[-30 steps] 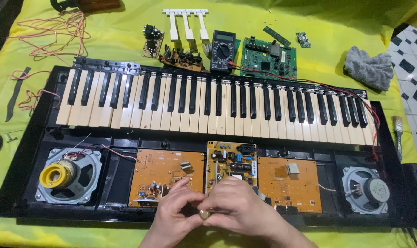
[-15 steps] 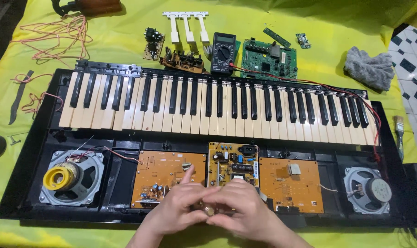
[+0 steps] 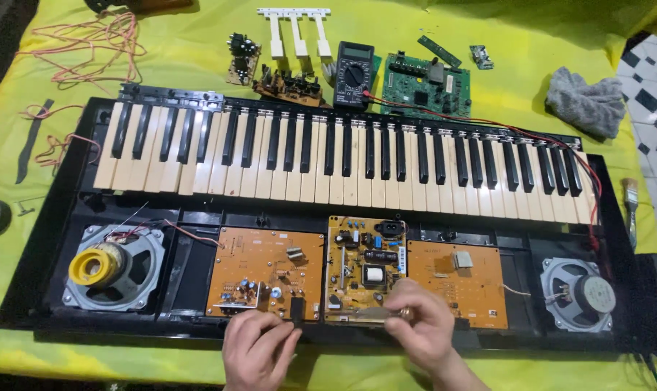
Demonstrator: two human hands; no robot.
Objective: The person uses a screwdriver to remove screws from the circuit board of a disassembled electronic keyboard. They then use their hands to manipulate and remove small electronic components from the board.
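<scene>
Where the open keyboard's front edge [image 3: 162, 334] runs — left hand [image 3: 256, 351] curled on a black part [image 3: 296, 310], right hand [image 3: 419, 326] pinching a small brass piece [image 3: 405, 313].

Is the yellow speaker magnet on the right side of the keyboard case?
No, the yellow speaker magnet sits at the left end; the right speaker is grey.

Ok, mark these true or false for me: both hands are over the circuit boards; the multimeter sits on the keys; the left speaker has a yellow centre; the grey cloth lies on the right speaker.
1. Both hands are at the front edge of the boards. True: the left hand and right hand are by the orange circuit boards.
2. The multimeter sits on the keys. False: it lies on the yellow cloth behind the keyboard.
3. The left speaker has a yellow centre. True.
4. The grey cloth lies on the right speaker. False: it lies behind the keyboard, far right.
</scene>
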